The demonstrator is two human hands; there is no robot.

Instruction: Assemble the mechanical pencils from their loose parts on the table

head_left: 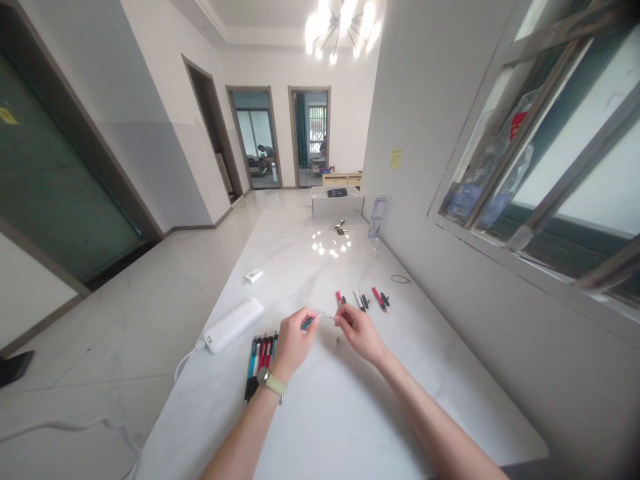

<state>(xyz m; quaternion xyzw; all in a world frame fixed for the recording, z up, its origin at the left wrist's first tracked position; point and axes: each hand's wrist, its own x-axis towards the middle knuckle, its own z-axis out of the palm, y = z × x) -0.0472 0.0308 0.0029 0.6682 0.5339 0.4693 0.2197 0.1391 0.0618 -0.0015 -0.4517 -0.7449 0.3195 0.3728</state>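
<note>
My left hand is closed around a teal pen barrel, with a thin pale tip pointing out to the right. Facing it, my right hand pinches a tiny piece, perhaps a spring; it is too small to be sure. A slight gap separates the two. Below them a small grey piece sits on the white table. Several click pens lie in a row beside my left wrist, partly hidden by it. Beyond my right hand are separated red, white and black pen parts.
A white power strip with its cord lies along the left edge, near a small white adapter. Farther back are keys, a clear bottle by the wall and a white box. A thin dark loop lies at right.
</note>
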